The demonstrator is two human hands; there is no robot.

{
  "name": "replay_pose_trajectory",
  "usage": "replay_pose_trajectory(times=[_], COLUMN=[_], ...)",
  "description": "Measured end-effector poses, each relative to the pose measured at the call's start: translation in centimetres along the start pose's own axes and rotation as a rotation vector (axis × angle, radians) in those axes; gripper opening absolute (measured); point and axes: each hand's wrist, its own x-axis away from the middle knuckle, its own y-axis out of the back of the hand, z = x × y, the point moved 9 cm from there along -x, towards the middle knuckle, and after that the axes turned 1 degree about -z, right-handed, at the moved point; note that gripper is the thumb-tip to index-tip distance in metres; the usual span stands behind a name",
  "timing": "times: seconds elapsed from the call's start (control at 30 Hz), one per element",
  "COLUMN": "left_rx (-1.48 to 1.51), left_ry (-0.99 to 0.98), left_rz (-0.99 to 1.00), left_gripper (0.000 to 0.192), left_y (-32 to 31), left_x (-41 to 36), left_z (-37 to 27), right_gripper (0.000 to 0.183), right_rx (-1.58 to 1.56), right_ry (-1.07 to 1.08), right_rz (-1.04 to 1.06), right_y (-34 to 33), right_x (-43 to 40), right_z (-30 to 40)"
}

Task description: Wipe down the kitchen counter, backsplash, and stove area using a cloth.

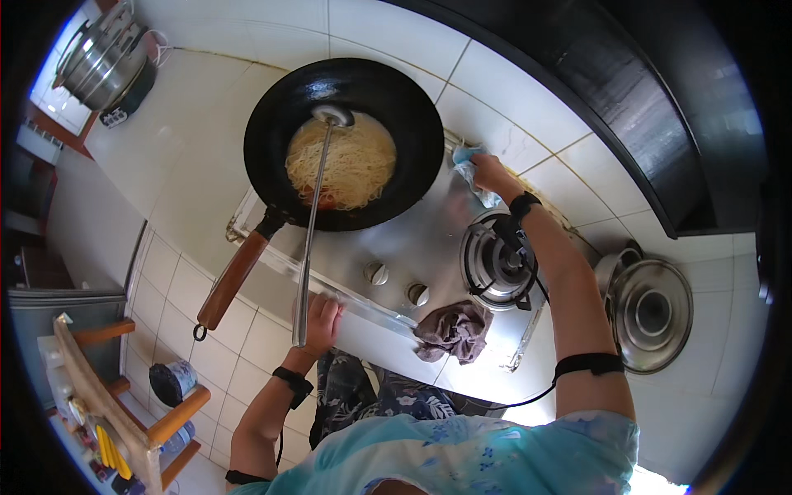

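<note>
My right hand [493, 177] grips a blue-and-white cloth [469, 162] at the back of the steel gas stove [346, 260], by the tiled wall. My left hand [322, 322] is at the counter's front edge, fingers curled. A steel ladle's [317, 185] handle passes across it in view; whether they touch, I cannot tell. The ladle's bowl rests inside a black wok [414, 124]. Noodles [346, 161] lie there in pale broth, with something red at the near side. The wok's wooden handle [232, 281] points towards me, to the left.
A crumpled brown cloth [456, 331] lies on the stove's front edge, near the bare right burner [500, 257]. A steel lid [653, 315] leans beside a pot at right. A steel steamer [105, 62] stands far left. A dark range hood [594, 93] overhangs. A wooden-framed table [124, 421] stands lower left.
</note>
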Motion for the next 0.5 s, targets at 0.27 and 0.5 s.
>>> replay_pose_trajectory(times=[0.27,0.5], left_rx=[-0.027,0.005], left_ry=[0.014,-0.025], left_rz=[0.034,0.020], left_gripper=[0.008,0.009], left_y=[-0.1,-0.4], left_x=[0.2,0.1], left_z=[0.4,-0.3], right_gripper=[0.062,0.055], right_rx=[-0.014,-0.138], right_ry=[0.250,0.510], right_rz=[0.175,0.037], right_y=[-2.7,-7.9], right_x=[-0.6,5.3], right_z=[8.9,8.5])
